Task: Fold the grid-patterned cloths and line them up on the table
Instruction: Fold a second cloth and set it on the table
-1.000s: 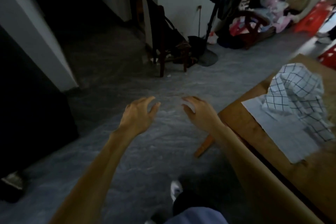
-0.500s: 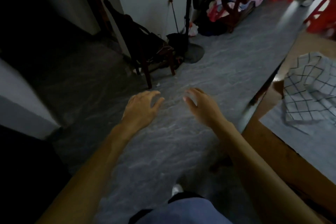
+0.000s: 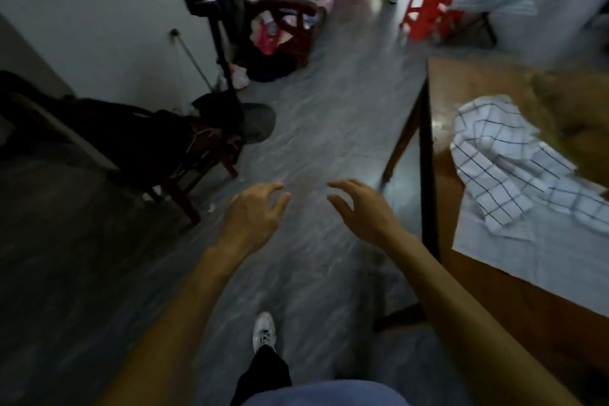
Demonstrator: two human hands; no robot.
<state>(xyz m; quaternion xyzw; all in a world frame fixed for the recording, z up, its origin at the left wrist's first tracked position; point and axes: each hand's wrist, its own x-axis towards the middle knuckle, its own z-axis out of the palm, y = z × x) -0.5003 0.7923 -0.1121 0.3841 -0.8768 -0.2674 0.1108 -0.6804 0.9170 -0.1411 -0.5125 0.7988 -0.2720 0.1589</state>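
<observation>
Blue cloth of the person's top (image 3: pixel 324 394) fills the bottom edge, with a black trouser leg (image 3: pixel 263 372) and a white shoe (image 3: pixel 264 333) stepping on the grey floor (image 3: pixel 316 148) just beyond it. Both bare forearms reach forward over that floor. The left hand (image 3: pixel 253 214) and right hand (image 3: pixel 365 211) hang side by side, apart from each other, fingers loosely spread and slightly curved, holding nothing and touching nothing. To the right stands a wooden table (image 3: pixel 468 76), its dark edge just beside the right forearm. A pale sheet (image 3: pixel 540 254) lies on the tabletop, and on it rests a crumpled white cloth (image 3: pixel 507 158) with a dark grid, unfolded, well apart from both hands. Left of the hands is a dark wooden chair (image 3: pixel 155 148) draped with dark things. Farther off, a standing fan (image 3: pixel 227 53) is set by the white wall, then an armchair (image 3: pixel 286 26) heaped with clothes, and red stools (image 3: pixel 425 6) at the far end, blurred.
</observation>
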